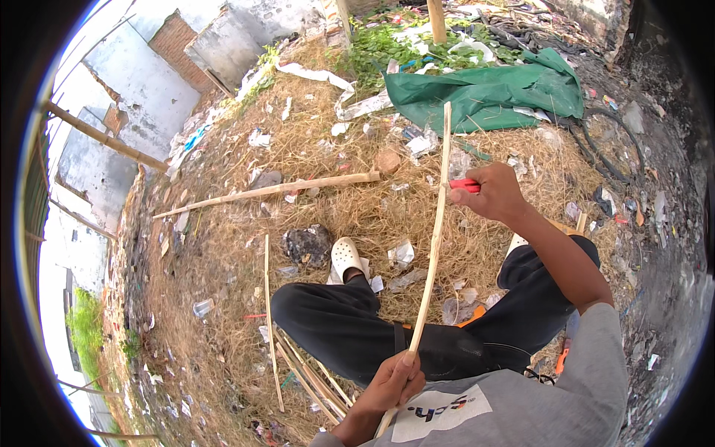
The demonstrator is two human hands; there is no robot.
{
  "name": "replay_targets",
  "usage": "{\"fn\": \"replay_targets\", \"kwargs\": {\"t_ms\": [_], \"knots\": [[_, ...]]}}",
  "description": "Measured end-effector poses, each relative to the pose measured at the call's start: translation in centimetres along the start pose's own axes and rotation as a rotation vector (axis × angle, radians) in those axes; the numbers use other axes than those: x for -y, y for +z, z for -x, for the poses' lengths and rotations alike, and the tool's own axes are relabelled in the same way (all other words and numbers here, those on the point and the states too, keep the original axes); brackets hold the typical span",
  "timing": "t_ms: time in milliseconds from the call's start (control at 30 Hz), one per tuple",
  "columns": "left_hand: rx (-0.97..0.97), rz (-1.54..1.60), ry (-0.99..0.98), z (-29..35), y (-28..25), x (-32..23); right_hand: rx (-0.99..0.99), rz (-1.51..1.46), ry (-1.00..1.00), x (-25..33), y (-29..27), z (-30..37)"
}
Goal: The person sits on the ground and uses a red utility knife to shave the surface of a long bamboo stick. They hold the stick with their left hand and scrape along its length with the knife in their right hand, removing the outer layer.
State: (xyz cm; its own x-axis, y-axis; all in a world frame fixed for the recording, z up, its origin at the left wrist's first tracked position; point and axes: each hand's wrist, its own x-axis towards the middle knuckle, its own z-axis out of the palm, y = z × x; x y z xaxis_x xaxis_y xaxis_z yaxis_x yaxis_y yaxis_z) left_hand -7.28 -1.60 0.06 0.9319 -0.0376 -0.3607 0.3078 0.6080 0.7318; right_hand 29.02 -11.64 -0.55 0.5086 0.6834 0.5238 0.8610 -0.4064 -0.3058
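Observation:
A long, pale, peeled wooden stick (pixel 433 257) runs up from my lap, slightly bowed, its far end in front of the green sheet. My left hand (pixel 396 382) is closed round its lower part, close to my grey shirt. My right hand (pixel 494 192), arm stretched forward, grips a red-handled tool (pixel 465 185) against the upper part of the stick. The tool's working end is too small to make out; it may be a knife.
Another pale stick (pixel 268 191) lies ahead on dry grass, and several more sticks (pixel 311 376) lie by my left knee. A dark rock (pixel 307 246) sits beside my white clog (pixel 346 258). Beyond are a crumpled green sheet (pixel 488 93), black hose (pixel 622 134) and scattered litter.

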Motion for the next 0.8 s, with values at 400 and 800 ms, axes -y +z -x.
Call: {"fn": "replay_targets", "kwargs": {"t_ms": [400,800], "knots": [[0.025,-0.015,-0.105,1.4,-0.3,0.8,-0.042,0.215,0.351,-7.3,-0.9,-3.6],[-0.142,-0.062,0.020,0.6,-1.1,-0.2,0.110,-0.085,0.169,0.7,-0.6,0.5]]}}
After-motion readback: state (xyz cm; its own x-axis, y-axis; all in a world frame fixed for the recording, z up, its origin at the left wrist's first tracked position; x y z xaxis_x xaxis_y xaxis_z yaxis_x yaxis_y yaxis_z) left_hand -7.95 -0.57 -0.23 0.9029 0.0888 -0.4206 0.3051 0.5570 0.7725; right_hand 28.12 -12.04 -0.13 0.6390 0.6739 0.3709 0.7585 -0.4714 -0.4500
